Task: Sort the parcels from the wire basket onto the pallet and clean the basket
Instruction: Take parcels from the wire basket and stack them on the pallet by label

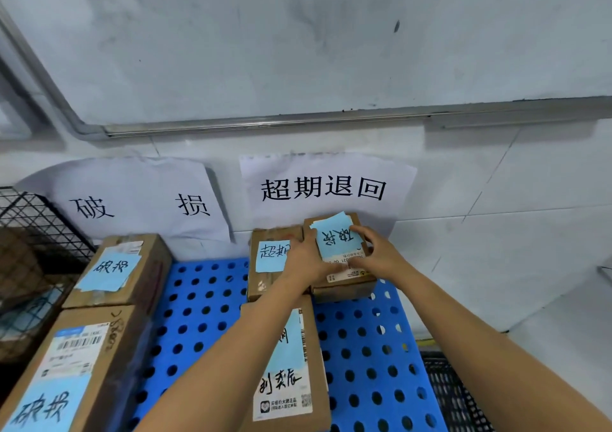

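Observation:
A small cardboard parcel (344,286) with a light blue note on top stands at the far right of the blue perforated pallet (205,299), against the wall. My left hand (306,259) grips its left side and my right hand (381,252) holds its right side, fingers curled over the top. Beside it on the left stands another parcel (268,259) with a blue note. A long parcel (291,365) lies in front, partly under my left forearm. Two larger parcels with blue notes (122,269) (69,375) lie on the pallet's left side. The wire basket (36,229) is at the left edge.
Two paper signs hang on the white wall behind the pallet, a left sign (139,203) and a right sign (324,186). A metal rail (298,118) runs along the wall. A dark crate (453,395) sits at the lower right beside the pallet.

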